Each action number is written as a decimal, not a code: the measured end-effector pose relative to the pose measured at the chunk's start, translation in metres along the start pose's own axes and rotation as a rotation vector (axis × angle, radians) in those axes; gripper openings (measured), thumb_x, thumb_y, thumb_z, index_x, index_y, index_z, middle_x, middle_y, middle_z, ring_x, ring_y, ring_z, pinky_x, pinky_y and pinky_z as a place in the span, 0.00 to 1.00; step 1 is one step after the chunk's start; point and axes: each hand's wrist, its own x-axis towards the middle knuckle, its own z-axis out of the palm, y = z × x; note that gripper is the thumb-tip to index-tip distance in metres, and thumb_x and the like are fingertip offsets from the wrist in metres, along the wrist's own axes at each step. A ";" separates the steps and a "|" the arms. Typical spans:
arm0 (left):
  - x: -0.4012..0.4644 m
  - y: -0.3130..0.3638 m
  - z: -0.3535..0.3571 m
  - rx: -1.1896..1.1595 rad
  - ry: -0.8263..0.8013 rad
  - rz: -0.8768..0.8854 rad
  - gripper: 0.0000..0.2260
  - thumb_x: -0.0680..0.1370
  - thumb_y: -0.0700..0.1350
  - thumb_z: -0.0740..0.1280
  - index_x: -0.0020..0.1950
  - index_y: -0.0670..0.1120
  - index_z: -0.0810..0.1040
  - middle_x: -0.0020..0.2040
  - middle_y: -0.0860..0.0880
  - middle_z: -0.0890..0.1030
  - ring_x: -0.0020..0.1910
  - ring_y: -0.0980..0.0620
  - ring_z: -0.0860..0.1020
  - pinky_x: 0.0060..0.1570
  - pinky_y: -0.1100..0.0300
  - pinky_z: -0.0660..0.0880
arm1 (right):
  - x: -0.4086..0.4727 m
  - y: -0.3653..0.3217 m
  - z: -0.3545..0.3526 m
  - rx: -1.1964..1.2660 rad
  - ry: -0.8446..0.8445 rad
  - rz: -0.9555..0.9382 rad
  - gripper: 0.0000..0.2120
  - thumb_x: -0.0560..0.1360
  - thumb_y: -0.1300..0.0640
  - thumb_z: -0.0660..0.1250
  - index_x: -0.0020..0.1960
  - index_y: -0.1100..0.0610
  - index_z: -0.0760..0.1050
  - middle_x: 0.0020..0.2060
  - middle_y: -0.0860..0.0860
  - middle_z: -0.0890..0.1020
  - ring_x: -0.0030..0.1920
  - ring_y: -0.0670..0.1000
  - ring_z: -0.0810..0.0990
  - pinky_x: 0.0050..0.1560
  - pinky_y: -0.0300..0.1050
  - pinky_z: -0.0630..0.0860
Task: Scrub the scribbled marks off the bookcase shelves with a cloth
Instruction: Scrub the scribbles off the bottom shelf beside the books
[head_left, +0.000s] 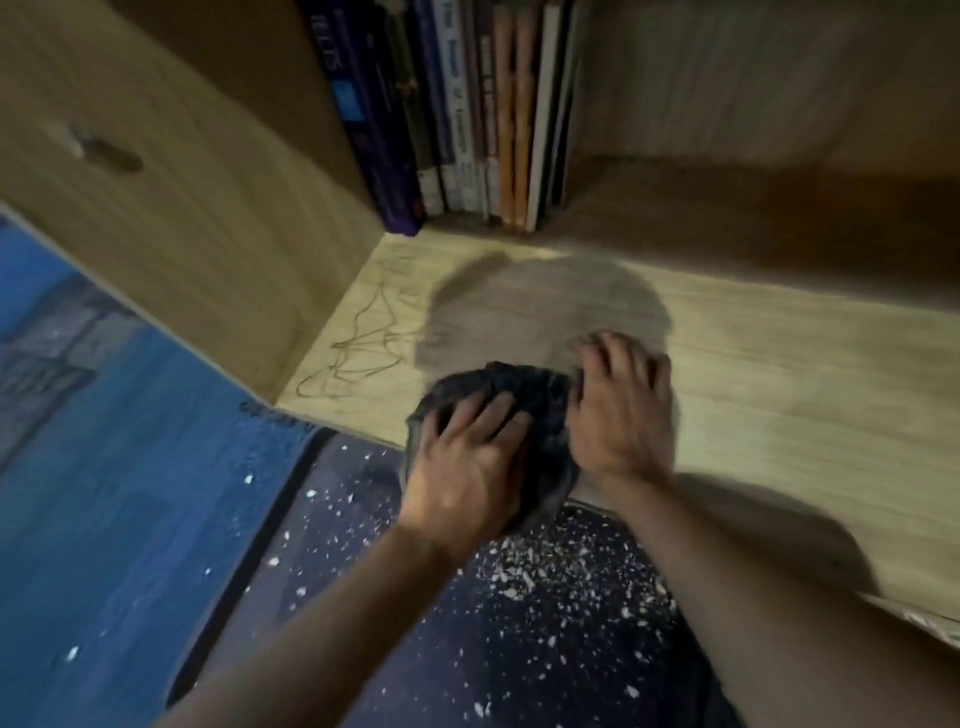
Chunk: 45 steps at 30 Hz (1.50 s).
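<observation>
One dark cloth (514, 410), two hands, left hand (467, 467) and right hand (621, 410), one scribbled patch (363, 338), roughly ten upright books (467, 114), one shelf (779, 374).

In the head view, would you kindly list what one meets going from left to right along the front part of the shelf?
Bookcase side panel → scribbled marks → left hand gripping the dark cloth → right hand resting flat on the shelf.
</observation>
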 end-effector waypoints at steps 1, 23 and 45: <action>0.004 -0.014 -0.004 0.002 -0.013 0.063 0.15 0.76 0.52 0.59 0.54 0.48 0.81 0.53 0.46 0.80 0.52 0.42 0.78 0.51 0.47 0.75 | -0.001 0.003 0.001 -0.004 0.006 0.001 0.20 0.76 0.53 0.53 0.66 0.52 0.71 0.65 0.52 0.72 0.67 0.55 0.67 0.69 0.60 0.59; -0.005 -0.042 -0.009 -0.120 0.107 -0.418 0.13 0.76 0.47 0.64 0.58 0.45 0.79 0.54 0.43 0.78 0.52 0.41 0.77 0.53 0.50 0.74 | 0.008 0.087 -0.019 0.156 0.027 -0.210 0.23 0.72 0.59 0.54 0.63 0.54 0.75 0.62 0.52 0.76 0.64 0.55 0.71 0.64 0.51 0.64; -0.022 -0.037 0.005 -0.007 0.315 -0.556 0.13 0.76 0.44 0.60 0.56 0.44 0.80 0.49 0.40 0.80 0.49 0.40 0.76 0.48 0.47 0.71 | 0.006 0.086 -0.023 0.033 0.055 -0.069 0.19 0.78 0.59 0.56 0.67 0.56 0.72 0.66 0.54 0.72 0.69 0.55 0.66 0.69 0.53 0.60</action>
